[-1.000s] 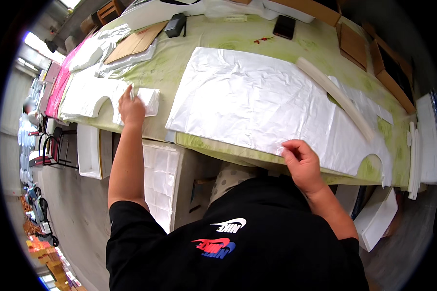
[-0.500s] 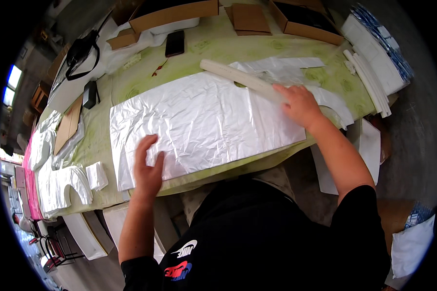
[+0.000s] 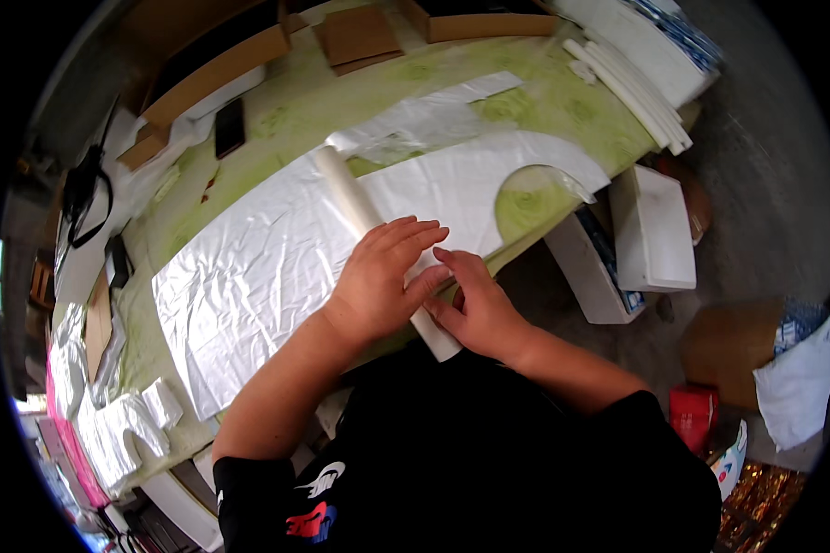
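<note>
A large flat sheet of shiny silver-white foil [image 3: 249, 263] lies wrinkled on the table, with a rounded cut-out near its right end. Across it, slanting toward my body, rests a cream-white tube [image 3: 350, 194], its near end reaching past the table edge. My left hand [image 3: 378, 281] lies over the tube with fingers stretched out and covers its middle. Just right of the tube, my right hand [image 3: 478, 309] has bent fingers, its thumb and forefinger close to my left thumb. Whatever sits between the right fingers is hidden.
A green-patterned cover [image 3: 609, 101] lies over the table. A dark phone [image 3: 231, 127], open cardboard boxes [image 3: 217, 74] and several white tubes [image 3: 632, 92] lie along its far side. Folded foil pieces [image 3: 120, 433] are at the left; white foam boxes [image 3: 653, 226] stand beside the table, right.
The tube has shifted left and turned, now pointing toward my body. My left hand has moved right onto it, my right hand has come down and nearer, and the view has swung right.
</note>
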A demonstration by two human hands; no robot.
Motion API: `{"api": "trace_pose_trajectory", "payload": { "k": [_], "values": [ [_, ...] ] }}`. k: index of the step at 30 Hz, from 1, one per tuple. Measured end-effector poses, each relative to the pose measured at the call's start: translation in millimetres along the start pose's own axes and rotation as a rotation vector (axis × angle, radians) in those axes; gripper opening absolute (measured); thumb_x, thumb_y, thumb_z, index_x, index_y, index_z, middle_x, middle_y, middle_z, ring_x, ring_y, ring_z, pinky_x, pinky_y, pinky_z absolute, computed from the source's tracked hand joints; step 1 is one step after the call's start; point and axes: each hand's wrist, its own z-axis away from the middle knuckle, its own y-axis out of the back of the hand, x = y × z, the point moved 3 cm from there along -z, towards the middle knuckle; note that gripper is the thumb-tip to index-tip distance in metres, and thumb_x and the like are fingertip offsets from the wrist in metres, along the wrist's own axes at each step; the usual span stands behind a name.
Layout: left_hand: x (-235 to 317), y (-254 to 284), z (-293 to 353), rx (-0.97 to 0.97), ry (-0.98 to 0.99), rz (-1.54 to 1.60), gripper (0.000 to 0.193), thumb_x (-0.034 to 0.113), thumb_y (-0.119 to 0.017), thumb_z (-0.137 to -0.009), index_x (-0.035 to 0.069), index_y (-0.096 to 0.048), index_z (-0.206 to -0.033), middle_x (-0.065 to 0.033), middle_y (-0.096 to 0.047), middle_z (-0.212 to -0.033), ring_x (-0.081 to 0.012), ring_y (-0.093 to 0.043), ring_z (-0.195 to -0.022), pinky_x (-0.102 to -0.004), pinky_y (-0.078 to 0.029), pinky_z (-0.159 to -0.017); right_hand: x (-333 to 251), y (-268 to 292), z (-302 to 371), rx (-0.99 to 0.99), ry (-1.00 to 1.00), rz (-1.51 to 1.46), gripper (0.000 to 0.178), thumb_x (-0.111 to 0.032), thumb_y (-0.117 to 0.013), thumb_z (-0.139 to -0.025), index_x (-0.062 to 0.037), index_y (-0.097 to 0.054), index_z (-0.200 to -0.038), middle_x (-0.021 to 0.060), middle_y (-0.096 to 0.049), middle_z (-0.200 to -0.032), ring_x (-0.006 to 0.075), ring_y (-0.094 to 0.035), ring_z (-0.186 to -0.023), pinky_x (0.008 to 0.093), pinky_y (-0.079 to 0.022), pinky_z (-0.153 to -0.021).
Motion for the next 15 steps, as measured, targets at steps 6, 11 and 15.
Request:
{"api": "trace_pose_trajectory", "payload": {
  "k": [6, 11, 15],
  "values": [
    [-4.0, -46.5, -58.3, -0.305, 0.245, -0.121, 0.041, 0.029, -0.075, -0.087, 0.009, -0.069, -0.123, -0.0160, -0.069, -0.120, -0.0335, -0.065, -0.115, -0.0413, -0.052, -0.099, 18.3, 0.7, -0.7, -0.087, 0.064, 0.142, 0.037, -0.019, -0.063, -0.093, -0.0102, -0.062, -0.129, 0.0153, -0.059, -0.134, 0.0369, -0.063, -0.112, 0.0440, -0.054, -0.090],
    [-28.3, -72.0, -72.1, -0.450, 0.353, -0.205, 0.036, 0.035, -0.076, -0.085, 0.009, -0.072, -0.109, -0.0129, -0.072, -0.111, -0.0344, -0.069, -0.101, -0.0403, -0.055, -0.091, 27.4, 5.3, 12.6, -0.041, 0.111, -0.091, 0.032, -0.010, -0.064, -0.092, -0.0107, -0.067, -0.124, 0.0137, -0.064, -0.127, 0.0346, -0.065, -0.107, 0.0416, -0.055, -0.085],
    [-38.4, -63.4, -71.1, -0.361, 0.485, -0.030, 0.029, 0.032, -0.073, -0.089, 0.008, -0.073, -0.106, -0.0113, -0.075, -0.103, -0.0310, -0.071, -0.094, -0.0398, -0.056, -0.086, 42.0, 25.9, 23.5, 0.242, 0.124, -0.208, 0.031, -0.007, -0.067, -0.093, -0.0075, -0.067, -0.124, 0.0119, -0.066, -0.125, 0.0191, -0.066, -0.095, 0.0313, -0.054, -0.073]
  ]
}}
